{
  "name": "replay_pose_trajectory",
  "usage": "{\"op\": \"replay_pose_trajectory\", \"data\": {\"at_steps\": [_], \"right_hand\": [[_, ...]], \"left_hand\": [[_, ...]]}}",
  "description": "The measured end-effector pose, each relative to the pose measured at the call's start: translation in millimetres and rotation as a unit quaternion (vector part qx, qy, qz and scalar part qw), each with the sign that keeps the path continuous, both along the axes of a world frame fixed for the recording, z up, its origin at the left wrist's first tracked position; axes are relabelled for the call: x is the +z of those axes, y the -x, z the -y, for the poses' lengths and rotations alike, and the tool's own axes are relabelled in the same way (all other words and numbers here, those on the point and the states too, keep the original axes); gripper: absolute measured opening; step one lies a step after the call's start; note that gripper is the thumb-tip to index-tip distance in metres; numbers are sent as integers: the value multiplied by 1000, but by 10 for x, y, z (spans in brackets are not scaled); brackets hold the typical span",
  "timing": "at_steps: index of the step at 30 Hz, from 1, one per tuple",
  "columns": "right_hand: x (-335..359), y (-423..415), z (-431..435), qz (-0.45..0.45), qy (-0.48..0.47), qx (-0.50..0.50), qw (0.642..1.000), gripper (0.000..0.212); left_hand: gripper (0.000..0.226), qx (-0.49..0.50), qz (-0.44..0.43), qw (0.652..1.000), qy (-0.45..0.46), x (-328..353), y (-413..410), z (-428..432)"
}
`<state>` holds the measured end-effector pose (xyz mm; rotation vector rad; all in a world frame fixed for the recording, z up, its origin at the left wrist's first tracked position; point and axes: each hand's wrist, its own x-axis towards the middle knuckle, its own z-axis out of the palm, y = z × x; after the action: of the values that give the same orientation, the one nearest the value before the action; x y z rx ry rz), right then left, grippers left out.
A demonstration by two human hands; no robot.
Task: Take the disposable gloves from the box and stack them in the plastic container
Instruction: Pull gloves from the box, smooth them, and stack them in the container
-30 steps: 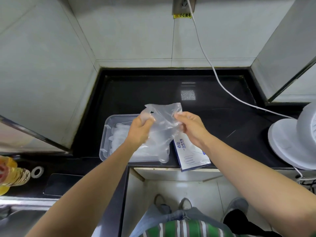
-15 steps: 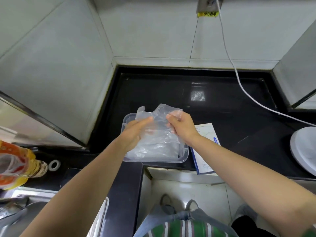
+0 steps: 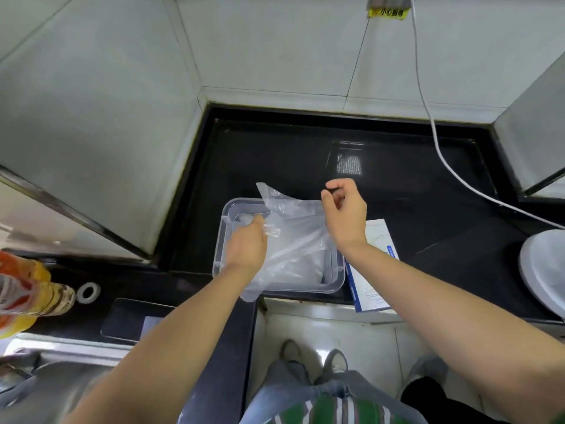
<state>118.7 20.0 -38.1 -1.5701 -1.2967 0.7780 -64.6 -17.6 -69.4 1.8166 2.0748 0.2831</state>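
One glove (image 3: 293,234) of thin, clear, crinkled film is spread over one tub (image 3: 222,240), a clear rectangular plastic tub with rounded corners and a stepped rim. The glove's pointed top corner stands up at the tub's 12 o'clock, and its lower end droops over the front rim at 6 o'clock. Under it lies a whitish, filmy heap inside the tub; how many pieces it holds cannot be told.

There are two bare hands. The left hand (image 3: 246,249) is over the tub's 9 o'clock side and grips the glove, with the thumb on top and the fingertips (image 3: 272,231) showing through the film. The right hand (image 3: 345,215) is above the tub's 2 o'clock corner, its fingers curled and thumb meeting forefinger. The film's edge reaches that hand, but whether it is pinched cannot be told.

One flat cardboard box (image 3: 377,240), white with blue print, lies just beside the tub at 3 o'clock.

All this rests on a glossy black counter (image 3: 275,154). One white cord (image 3: 440,154) trails across the counter at 2 o'clock.
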Motion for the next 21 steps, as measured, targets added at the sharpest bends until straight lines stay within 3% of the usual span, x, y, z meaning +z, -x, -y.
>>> {"op": "replay_pose_trajectory", "data": {"at_steps": [2,4,7,10,15,17,19,21], "right_hand": [[51,29,24,-2,-42,33,999,11],[24,103,63,19,-19,120,992,9],[-192,230,65,105,180,252,945,7],[-424,304,78,131,362,256,887,19],[-624,325,62,143,437,234,857,48],[-684,351,81,136,468,243,839,49],[-727,374,90,123,483,236,834,50],[-753,388,76,115,486,230,835,50]], "left_hand": [[23,-20,-26,999,20,-38,-58,-27],[24,-40,-51,997,37,-86,-71,-23],[24,-57,-77,994,58,-186,-67,-54],[32,-57,-82,990,103,-269,-55,-104],[54,-23,-54,982,179,-363,18,-142],[55,-34,-97,988,115,-332,8,-126],[47,-76,-128,988,-32,-262,-53,-111],[36,-121,-94,979,-132,-165,-161,-112]]}}
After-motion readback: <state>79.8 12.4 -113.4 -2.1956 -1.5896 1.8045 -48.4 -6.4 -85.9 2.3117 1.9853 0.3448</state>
